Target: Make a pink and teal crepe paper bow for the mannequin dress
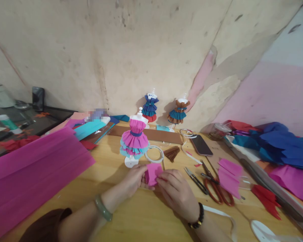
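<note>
Between my two hands is a small piece of pink crepe paper, raised a little over the wooden table. My left hand grips its left edge, fingers curled under it. On the opposite edge, the fingertips of my right hand pinch the paper. Just behind my left hand stands a miniature dress form in a ruffled pink and light blue paper dress with a dark blue waistband. A roll of white tape lies beside its base, and a bundle of brown fibres is to the right of that.
Thread snips and red-handled scissors lie right of my right hand, near a dark phone. A large pink sheet covers the left side. Two more dressed forms, blue and brown-teal, stand by the wall.
</note>
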`<state>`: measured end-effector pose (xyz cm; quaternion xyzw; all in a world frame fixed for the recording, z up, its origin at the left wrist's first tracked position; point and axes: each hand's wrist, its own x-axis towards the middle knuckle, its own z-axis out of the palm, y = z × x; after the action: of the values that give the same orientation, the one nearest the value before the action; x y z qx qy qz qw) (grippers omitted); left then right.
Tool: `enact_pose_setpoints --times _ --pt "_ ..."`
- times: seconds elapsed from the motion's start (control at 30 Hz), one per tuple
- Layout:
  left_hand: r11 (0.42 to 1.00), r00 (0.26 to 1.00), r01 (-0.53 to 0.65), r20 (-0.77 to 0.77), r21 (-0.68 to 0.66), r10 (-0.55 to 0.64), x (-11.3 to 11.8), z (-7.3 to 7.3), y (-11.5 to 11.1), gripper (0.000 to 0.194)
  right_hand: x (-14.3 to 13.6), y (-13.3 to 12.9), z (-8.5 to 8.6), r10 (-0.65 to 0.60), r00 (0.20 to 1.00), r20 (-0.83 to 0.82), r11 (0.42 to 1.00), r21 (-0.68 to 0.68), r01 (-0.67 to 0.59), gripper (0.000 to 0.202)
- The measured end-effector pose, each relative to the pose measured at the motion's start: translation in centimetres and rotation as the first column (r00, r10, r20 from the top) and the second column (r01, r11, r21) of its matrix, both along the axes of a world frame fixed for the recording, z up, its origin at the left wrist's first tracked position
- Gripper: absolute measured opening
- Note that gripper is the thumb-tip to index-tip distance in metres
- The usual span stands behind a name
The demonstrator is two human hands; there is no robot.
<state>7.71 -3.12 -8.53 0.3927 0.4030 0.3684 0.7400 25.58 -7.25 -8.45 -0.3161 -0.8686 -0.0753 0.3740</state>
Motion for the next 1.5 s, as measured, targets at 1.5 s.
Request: enact_pose_setpoints --times 1.5 --pt "0.963 0.982 0.187 -0.072 0.193 -0.177 0.3 -0.4 -0.1 0.041 0.9 0.0 0.7 -0.126 0.937 -0.326 0.974 -0.218 0.056 0.026"
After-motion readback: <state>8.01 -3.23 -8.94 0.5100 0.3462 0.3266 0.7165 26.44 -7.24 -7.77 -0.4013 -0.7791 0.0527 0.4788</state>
